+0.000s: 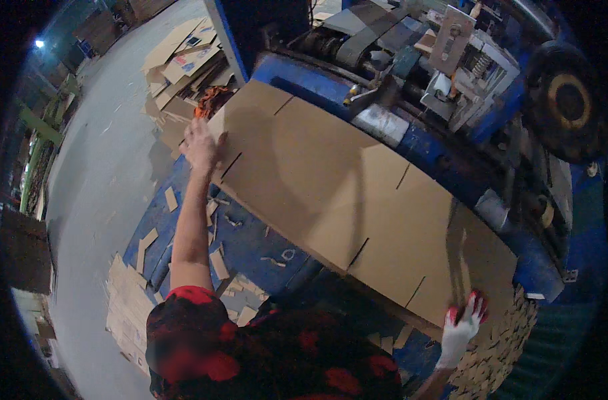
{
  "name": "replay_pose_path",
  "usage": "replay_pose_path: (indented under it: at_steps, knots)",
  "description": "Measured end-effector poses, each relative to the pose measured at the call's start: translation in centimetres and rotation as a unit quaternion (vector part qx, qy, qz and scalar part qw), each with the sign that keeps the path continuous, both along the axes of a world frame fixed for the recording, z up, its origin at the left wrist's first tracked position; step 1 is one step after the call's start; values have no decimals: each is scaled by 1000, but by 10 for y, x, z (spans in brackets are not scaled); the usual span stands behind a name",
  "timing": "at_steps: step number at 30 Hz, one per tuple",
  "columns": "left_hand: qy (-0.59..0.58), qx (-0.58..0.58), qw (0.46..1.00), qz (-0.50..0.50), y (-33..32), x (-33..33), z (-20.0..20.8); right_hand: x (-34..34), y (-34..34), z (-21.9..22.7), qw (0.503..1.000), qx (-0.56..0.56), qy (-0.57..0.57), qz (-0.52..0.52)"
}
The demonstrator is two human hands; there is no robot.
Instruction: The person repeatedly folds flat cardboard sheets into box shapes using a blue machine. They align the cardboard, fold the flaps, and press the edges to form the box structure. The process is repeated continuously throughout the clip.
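A long brown cardboard sheet (pixel 304 160) lies slantwise in front of me on a blue machine table. Dark narrow slots are cut into its near and far edges. Its near edge looks thick, and I cannot tell whether more sheets lie under it. My left hand (pixel 201 147), bare, rests at the left end of the sheet with its fingers spread and thumb apart. At the near right corner my right hand (pixel 461 330), in a white glove with red fingertips, touches the sheet with fingers stretched out. Neither hand is visibly wrapped round the board.
A blue machine (pixel 444 143) with rollers and a large dark wheel (pixel 567 100) runs along the far side. Cardboard offcuts (pixel 219 265) litter the blue surface (pixel 251 240) near me. More scraps (pixel 497 347) are heaped at right. Flattened cardboard (pixel 184 67) is piled at far left.
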State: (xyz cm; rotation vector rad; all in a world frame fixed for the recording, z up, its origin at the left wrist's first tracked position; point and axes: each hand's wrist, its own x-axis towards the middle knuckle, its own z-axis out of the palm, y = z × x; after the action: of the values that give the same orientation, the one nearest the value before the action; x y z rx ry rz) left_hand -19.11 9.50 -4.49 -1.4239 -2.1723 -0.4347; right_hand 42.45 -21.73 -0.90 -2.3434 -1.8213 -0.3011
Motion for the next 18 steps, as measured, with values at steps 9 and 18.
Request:
replay_pose_path:
  at_steps: [9,18]
  knots:
    - [-136,-194,964,-117,-27,-91,-23,12,-101,1,967,-39,139,-208]
    - [-235,-240,940,-53,24,-128,-11,66,-104,-50,838,287,269,-378]
